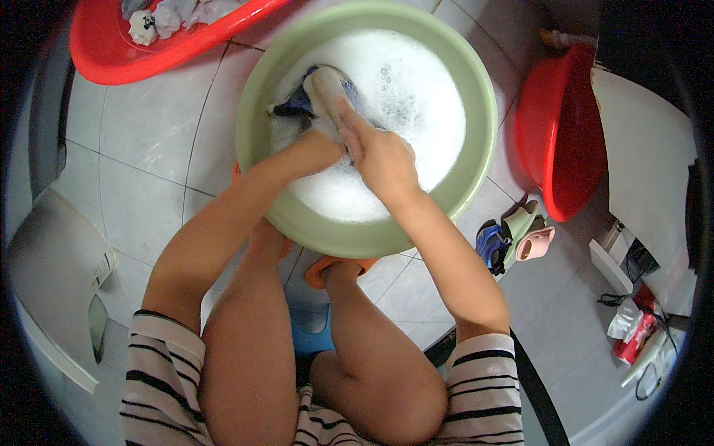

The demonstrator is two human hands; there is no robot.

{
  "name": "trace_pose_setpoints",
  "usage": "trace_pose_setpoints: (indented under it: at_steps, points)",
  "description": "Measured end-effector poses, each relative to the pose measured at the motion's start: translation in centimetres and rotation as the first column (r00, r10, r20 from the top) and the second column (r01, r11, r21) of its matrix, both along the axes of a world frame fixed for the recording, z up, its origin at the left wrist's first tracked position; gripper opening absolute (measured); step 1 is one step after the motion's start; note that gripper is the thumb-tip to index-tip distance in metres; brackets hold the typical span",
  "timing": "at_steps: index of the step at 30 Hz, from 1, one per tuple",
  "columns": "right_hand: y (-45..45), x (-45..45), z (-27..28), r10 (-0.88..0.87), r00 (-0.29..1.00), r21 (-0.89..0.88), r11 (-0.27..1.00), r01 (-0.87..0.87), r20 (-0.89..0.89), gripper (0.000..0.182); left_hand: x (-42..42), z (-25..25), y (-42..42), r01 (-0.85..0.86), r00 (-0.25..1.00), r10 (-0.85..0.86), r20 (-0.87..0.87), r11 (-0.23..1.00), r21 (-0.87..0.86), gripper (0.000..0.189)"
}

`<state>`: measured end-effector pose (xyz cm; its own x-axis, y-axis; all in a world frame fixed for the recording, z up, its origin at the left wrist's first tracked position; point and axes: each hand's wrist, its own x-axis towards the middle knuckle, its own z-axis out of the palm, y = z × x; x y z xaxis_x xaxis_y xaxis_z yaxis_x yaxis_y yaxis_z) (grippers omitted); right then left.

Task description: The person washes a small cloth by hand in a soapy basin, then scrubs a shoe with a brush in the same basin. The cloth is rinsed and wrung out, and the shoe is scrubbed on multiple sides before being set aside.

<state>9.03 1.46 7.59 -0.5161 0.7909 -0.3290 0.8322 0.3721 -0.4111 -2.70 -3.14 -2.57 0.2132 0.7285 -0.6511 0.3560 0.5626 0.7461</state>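
A green plastic basin [251, 111] full of white suds [424, 106] stands on the floor before me. Partly sunk in the foam is a wet blue shoe with a pale sole [326, 89]. My right hand [385, 159] grips its near end, with a finger laid along the pale sole. Close beside it, my left hand [318, 153] reaches low into the suds at the shoe's near left side. The fingers of that hand are hidden, so its grip does not show.
A red basin [134, 69] with wet cloth items [167, 19] is at upper left. Another red basin [558, 134] leans on its side at right. Nearby lie slippers [527, 237] and a blue sandal [492, 245]. Cables [613, 299] and a tissue pack [636, 334] sit at far right.
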Motion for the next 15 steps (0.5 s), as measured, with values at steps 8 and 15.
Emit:
trace_pose_setpoints:
  at_steps: [8, 15]
  points:
    - [-4.4, 9.7, 4.5, 0.094, 0.961, -0.121, 0.991, -0.065, 0.259, 0.05, -0.3, 2.4, -0.1, 0.026, 0.994, -0.035, -0.106, 0.996, -0.089, 0.052]
    - [-3.3, 4.5, 3.0, 0.064, 0.959, -0.072, 0.996, -0.046, 0.277, 0.045, -0.2, 0.5, 0.1, 0.059, 0.997, -0.054, -0.061, 0.995, 0.085, 0.048]
